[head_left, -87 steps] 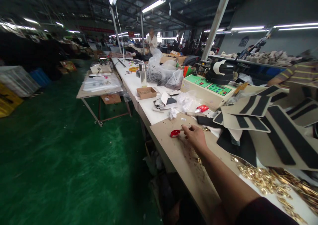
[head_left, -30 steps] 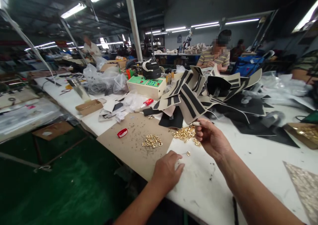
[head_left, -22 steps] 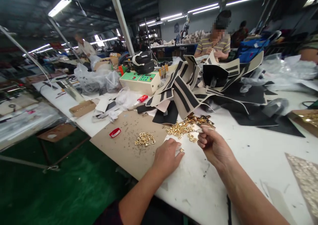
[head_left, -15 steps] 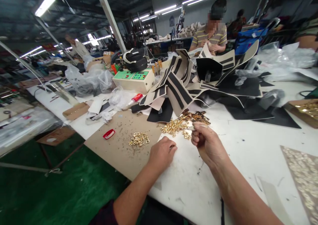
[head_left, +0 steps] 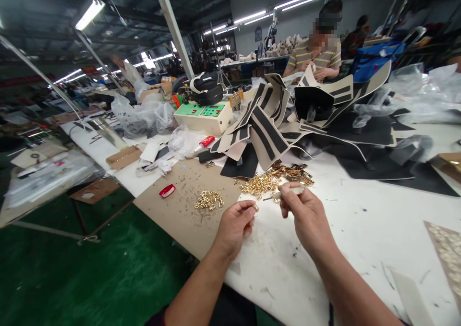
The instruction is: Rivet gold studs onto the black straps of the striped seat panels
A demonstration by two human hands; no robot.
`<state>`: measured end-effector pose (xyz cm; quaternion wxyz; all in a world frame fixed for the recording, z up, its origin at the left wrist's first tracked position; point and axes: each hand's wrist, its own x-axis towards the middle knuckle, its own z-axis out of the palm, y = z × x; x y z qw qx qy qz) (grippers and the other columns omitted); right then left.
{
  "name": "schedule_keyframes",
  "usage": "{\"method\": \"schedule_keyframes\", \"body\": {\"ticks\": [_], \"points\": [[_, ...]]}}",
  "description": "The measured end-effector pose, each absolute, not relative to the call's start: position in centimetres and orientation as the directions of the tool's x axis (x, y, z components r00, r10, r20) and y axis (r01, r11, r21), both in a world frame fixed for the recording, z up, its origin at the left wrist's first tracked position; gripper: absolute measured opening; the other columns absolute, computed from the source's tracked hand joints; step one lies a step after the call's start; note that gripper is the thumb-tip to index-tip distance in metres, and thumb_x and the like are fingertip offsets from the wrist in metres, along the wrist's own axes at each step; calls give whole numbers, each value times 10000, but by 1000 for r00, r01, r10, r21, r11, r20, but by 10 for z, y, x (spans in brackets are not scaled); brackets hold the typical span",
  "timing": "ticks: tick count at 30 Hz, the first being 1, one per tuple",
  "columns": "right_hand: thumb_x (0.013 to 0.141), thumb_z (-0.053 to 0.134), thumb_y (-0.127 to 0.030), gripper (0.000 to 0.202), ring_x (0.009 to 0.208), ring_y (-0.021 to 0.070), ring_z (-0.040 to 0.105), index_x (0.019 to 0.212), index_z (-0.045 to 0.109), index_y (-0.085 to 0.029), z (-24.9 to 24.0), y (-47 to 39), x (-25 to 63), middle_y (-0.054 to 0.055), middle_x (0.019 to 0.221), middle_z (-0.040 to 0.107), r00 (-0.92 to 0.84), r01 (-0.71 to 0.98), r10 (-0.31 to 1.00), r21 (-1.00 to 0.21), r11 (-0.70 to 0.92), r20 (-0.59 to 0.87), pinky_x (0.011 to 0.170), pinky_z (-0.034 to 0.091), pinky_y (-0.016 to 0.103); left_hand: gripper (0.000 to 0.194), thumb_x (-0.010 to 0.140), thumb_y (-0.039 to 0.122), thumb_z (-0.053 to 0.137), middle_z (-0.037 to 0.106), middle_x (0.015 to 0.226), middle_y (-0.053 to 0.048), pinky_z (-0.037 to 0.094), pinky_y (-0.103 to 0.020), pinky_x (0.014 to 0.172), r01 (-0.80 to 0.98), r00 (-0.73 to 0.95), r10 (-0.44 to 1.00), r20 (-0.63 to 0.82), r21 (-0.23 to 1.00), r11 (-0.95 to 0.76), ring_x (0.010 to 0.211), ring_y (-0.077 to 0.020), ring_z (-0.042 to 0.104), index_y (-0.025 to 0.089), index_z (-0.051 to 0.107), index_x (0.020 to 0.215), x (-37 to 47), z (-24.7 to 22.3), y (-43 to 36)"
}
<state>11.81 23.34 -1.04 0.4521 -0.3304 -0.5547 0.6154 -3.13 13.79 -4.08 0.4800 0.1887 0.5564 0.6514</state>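
Note:
My left hand (head_left: pixel 232 230) pinches a small gold metal fitting (head_left: pixel 255 207) between thumb and fingertips, just above the white tabletop (head_left: pixel 273 254). In my right hand (head_left: pixel 306 213) is a slim tool with a pale handle (head_left: pixel 296 190) and a thin dark shaft that points left toward the fitting; its exact kind is unclear. Tool and fitting are apart. Behind both hands spreads a heap of loose gold fittings (head_left: pixel 256 187), with darker gold plates (head_left: pixel 297 173) at its right. A smaller pile of gold fittings (head_left: pixel 208 200) lies left of my left hand on brown board (head_left: pixel 180 220).
A red-rimmed object (head_left: pixel 167 191) rests on the board. Striped beige and black panels (head_left: pixel 268 136) are stacked behind the gold heap, beside a control box (head_left: pixel 205 117). Plastic bags (head_left: pixel 144 117) lie farther back. A co-worker (head_left: pixel 313 59) sits across the table.
My left hand has turned and lifted slightly, so the gold fitting in its fingertips now shows. The tool in my right hand now points left. The view has shifted a little to the left.

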Motion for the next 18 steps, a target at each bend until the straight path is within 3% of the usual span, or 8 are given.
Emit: {"method": "schedule_keyframes", "body": {"ticks": [6, 18], "points": [[980, 624, -528, 300, 586, 157, 510, 887, 647, -244, -4, 225, 118, -38, 600, 560, -395, 42, 906, -982, 185, 154, 590, 408, 296, 442, 659, 305, 947, 701, 868, -19, 286, -164, 421, -606, -421, 860, -288, 795, -30, 554, -50, 507, 155, 697, 992, -21, -44, 139], [969, 613, -564, 334, 580, 173, 499, 900, 671, -243, -8, 225, 116, -23, 629, 566, -414, 117, 892, -961, 252, 183, 563, 386, 306, 434, 657, 313, 945, 699, 824, -19, 247, -174, 413, -612, -406, 873, -269, 790, -41, 520, -44, 498, 149, 697, 973, -18, -46, 140]]}}
